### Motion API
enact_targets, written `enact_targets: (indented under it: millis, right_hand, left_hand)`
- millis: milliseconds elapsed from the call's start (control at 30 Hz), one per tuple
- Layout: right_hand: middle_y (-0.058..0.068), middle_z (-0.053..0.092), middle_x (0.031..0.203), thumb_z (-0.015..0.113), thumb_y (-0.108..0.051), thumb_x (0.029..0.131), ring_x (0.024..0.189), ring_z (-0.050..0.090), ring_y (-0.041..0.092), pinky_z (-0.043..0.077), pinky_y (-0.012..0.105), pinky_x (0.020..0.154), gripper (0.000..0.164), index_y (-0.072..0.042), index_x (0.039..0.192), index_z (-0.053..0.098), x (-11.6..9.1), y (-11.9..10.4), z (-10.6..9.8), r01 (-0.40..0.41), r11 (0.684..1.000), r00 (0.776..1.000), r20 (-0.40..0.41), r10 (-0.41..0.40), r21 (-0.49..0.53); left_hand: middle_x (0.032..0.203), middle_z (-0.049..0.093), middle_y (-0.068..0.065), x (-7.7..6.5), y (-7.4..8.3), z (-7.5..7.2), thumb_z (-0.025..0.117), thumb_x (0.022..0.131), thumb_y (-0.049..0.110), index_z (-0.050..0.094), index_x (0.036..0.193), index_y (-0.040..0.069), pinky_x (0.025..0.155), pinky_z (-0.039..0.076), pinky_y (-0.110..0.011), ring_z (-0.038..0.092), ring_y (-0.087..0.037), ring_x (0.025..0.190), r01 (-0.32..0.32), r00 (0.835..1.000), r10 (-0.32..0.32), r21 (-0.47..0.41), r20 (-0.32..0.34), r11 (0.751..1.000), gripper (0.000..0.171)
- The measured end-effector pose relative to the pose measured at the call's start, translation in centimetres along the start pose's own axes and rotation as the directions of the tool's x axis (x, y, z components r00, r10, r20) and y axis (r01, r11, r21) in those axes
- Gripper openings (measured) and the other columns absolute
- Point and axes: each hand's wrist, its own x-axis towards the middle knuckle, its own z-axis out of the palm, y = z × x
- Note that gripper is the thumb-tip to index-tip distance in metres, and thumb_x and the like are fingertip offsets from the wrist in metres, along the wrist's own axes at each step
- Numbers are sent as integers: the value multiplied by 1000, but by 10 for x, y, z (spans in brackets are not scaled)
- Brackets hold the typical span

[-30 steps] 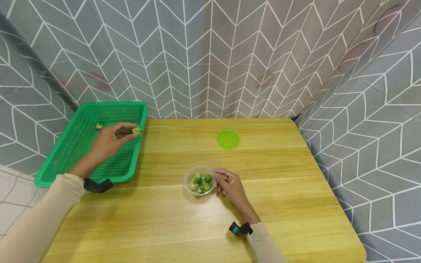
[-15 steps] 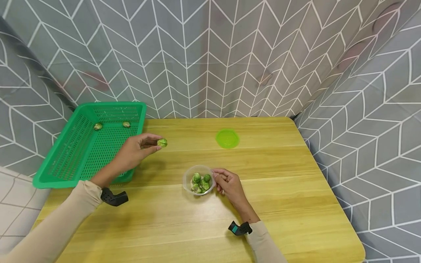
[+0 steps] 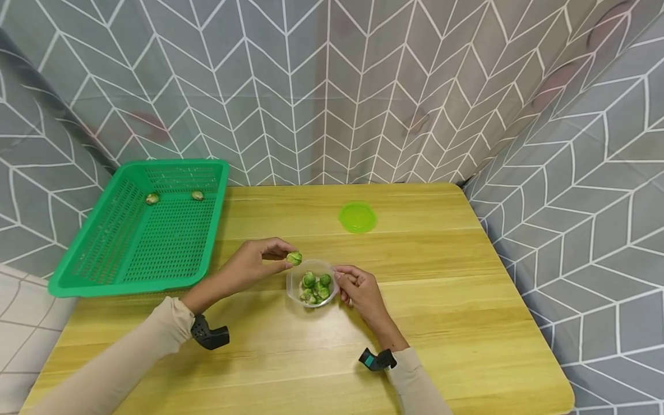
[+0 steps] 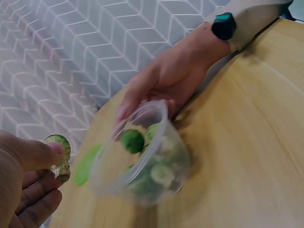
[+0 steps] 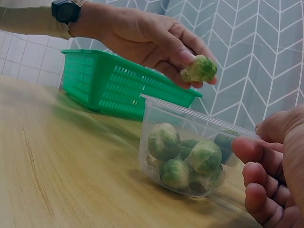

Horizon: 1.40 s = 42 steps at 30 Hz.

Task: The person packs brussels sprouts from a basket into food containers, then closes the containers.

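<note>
Between thumb and fingertips, my left hand [image 3: 254,264] pinches a Brussels sprout [image 3: 294,258] just off the upper left rim of a clear plastic container [image 3: 290,292]. In the right wrist view, that Brussels sprout [image 5: 202,69] hangs above the container [image 5: 147,137], its cut stem showing. My right hand [image 3: 363,291] grips the container's right rim with thumb and fingers. Several green Brussels sprouts [image 5: 206,156] lie heaped inside. The container rests on the wooden table.
A green plastic basket [image 3: 210,242] stands at the table's left, with a sprout [image 3: 152,198] and another sprout [image 3: 197,195] near its far end. A bright green lid [image 3: 358,217] lies behind the container. A patterned curtain [image 3: 306,86] hangs along the back edge.
My left hand has carried the sprout from over the basket rightward and nearer to me, up to the container. The right hand has kept its grip on the rim. Two sprouts in the basket are uncovered.
</note>
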Motion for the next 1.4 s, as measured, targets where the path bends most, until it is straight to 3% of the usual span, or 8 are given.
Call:
enact_targets:
  millis: [267,533,800,1167,1400]
  right_hand:
    - [25,61,72,67,-19,99,52,52,12,40,20,42,27,-3,120,71,0,1,0,10,1000,1000,-2,-10,3]
    - [22,62,72,66,-19,100,52,52,12,40,19,42,24,-5,119,72,1,0,0,3,1000,1000,-4,-3,1]
    - [8,65,70,65,-17,100,52,52,11,40,19,43,25,-3,119,71,1,0,0,3,1000,1000,-6,-3,2]
    - [12,64,71,66,-16,100,52,52,11,40,19,43,25,-3,120,71,1,0,0,1,1000,1000,-10,-1,-3]
    - [29,60,74,67,-17,99,52,52,12,40,19,42,25,-4,119,71,1,0,1,7,1000,1000,-14,-7,0]
  left_hand:
    - [113,71,9,7,8,24,76,93,18,70,117,22,96,55,-37,68,-8,101,-43,991,45,-23,124,999,25]
    - [109,73,3,12,8,40,77,91,14,71,112,14,95,56,-34,70,-10,100,-118,973,121,-29,194,993,22]
    - [108,74,4,15,11,47,78,89,10,71,111,13,91,57,-31,69,-9,100,-154,956,144,21,254,988,23]
    - [107,73,3,15,15,50,80,87,9,71,110,11,88,57,-30,70,-10,99,-201,951,166,114,262,973,25]
    - [108,71,2,15,13,51,80,87,12,70,110,11,88,57,-30,69,-12,100,-230,948,175,189,267,955,25]
